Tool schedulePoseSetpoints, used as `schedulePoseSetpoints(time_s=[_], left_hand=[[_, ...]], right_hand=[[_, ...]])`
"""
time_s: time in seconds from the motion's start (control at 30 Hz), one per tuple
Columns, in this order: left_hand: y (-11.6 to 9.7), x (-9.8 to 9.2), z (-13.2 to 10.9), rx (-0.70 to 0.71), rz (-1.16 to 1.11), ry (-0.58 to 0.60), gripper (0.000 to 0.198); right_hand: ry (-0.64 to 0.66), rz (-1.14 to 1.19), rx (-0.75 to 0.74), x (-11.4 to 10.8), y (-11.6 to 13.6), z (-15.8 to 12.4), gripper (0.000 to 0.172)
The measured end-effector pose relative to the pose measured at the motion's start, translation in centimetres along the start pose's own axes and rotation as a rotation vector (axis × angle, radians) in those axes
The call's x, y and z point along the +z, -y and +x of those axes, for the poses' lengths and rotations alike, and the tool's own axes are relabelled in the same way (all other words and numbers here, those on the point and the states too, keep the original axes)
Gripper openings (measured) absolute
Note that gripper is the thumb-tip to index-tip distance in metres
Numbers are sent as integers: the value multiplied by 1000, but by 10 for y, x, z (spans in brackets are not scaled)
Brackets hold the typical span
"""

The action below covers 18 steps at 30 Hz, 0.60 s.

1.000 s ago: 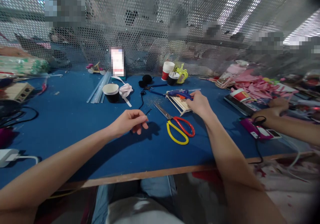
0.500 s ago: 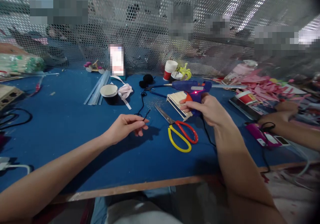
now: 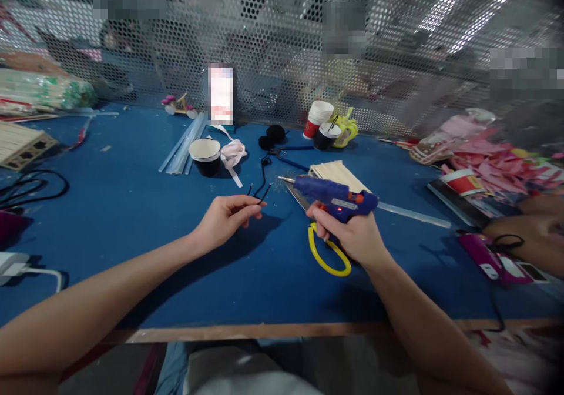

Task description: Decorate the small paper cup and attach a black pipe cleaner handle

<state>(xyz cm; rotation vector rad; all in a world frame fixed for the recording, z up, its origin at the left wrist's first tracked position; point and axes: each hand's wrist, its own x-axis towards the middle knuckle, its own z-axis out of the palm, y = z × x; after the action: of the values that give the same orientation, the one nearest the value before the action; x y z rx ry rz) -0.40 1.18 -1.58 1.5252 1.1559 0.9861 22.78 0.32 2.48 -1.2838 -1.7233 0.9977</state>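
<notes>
My left hand (image 3: 231, 218) pinches a thin black cord (image 3: 265, 193) above the blue table. In my right hand (image 3: 352, 230) is a blue glue gun (image 3: 328, 194), its nozzle pointing left and a clear glue stick (image 3: 414, 214) jutting from its back. Scissors with a yellow handle (image 3: 328, 257) lie under the glue gun, which hides part of them. Behind the gun sits a bundle of pale wooden sticks (image 3: 341, 174). Pliers with blue handles (image 3: 293, 163) and black pompoms (image 3: 274, 136) are further back.
A black cup with a white rim (image 3: 206, 158), pink ribbon (image 3: 233, 153) and clear glue sticks (image 3: 180, 148) stand or lie left of centre. A phone (image 3: 221, 95) leans at the mesh wall. At the right are another person's hand (image 3: 524, 230) and a purple device (image 3: 489, 257).
My right hand has brought the glue gun forward, away from the wooden sticks, its nozzle nearer my left hand. My left hand still pinches the cord. The view has shifted slightly.
</notes>
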Motion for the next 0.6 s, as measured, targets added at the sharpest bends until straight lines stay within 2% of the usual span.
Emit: schedulePoseSetpoints(time_s=[0.1, 0.23, 0.4, 0.6], left_hand=[[-1, -1, 0, 6, 14, -8, 32], [-4, -1, -1, 17, 28, -7, 32], [-5, -1, -1, 23, 28, -2, 30], [-3, -1, -1, 30, 29, 2, 30]], right_hand=[[-49, -120, 32, 2, -3, -1, 22], [-101, -243, -26, 4, -13, -3, 18], [-96, -307, -119, 0, -27, -5, 15], [-104, -345, -145, -1, -35, -5, 16]])
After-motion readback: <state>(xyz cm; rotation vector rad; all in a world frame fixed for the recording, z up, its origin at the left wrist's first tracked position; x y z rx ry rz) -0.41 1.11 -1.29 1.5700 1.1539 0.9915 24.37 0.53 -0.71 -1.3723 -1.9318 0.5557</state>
